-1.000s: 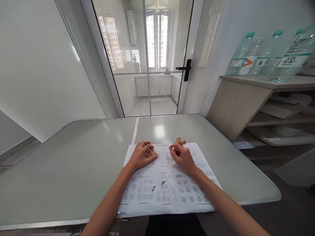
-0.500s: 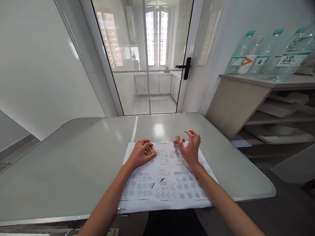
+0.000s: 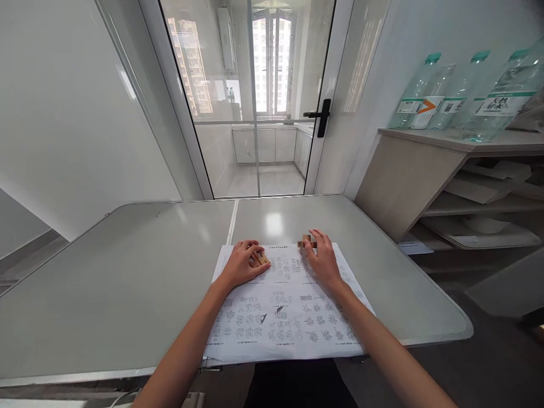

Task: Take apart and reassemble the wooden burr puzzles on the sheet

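Note:
My left hand [image 3: 241,263] is curled over several small wooden puzzle pieces [image 3: 262,261] with dark markings, near the top left of a printed paper sheet [image 3: 280,294]. The palm and fingers hide part of them. At the sheet's top right edge, my right hand [image 3: 323,258] has its thumb and fingers around a small cross-shaped wooden puzzle piece [image 3: 306,240]. That piece appears to rest on the table, partly covered by the fingers. Line drawings of puzzle shapes fill the sheet beneath both hands.
The sheet lies on a glossy pale table [image 3: 127,283] with a seam left of the hands. Beyond its far edge stands a glass door [image 3: 255,158] with a black handle [image 3: 323,118]. At right, a wooden shelf [image 3: 403,170] bears several plastic bottles [image 3: 457,90].
My right hand has lowered, and its raised, spread fingers have come down around the cross-shaped wooden puzzle piece. My left hand stays on its pieces.

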Action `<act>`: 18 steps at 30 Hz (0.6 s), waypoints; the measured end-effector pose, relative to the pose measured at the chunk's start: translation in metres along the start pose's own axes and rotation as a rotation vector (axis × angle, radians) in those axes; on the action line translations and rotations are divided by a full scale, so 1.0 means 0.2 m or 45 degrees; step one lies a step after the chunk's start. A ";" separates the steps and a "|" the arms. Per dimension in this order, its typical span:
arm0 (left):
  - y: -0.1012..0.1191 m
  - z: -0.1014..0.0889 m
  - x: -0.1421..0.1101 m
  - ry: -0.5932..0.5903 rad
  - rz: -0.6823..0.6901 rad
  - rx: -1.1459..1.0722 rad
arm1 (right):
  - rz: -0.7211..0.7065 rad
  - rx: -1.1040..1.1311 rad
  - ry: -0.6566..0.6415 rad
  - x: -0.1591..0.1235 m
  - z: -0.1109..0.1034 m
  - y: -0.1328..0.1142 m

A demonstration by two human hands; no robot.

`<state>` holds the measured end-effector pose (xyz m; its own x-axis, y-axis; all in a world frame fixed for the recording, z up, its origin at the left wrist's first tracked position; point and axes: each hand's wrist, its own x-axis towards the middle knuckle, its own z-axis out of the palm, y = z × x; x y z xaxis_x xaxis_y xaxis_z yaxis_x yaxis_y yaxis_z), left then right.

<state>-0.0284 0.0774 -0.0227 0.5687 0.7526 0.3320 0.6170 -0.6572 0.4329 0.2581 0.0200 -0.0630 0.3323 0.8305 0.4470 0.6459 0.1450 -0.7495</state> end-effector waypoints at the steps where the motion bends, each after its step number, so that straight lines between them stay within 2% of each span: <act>1: 0.00 0.00 0.00 0.001 -0.001 0.001 | 0.000 0.011 -0.019 0.00 0.00 0.00; 12: 0.00 0.01 0.00 0.005 0.000 -0.007 | -0.066 0.062 -0.182 -0.01 -0.02 -0.05; 18: 0.01 0.00 0.00 -0.011 -0.012 -0.014 | -0.120 0.025 -0.182 -0.01 -0.02 -0.03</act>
<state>-0.0268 0.0762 -0.0225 0.5675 0.7583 0.3207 0.6165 -0.6496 0.4449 0.2564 0.0151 -0.0587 0.1687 0.8807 0.4426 0.6556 0.2351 -0.7176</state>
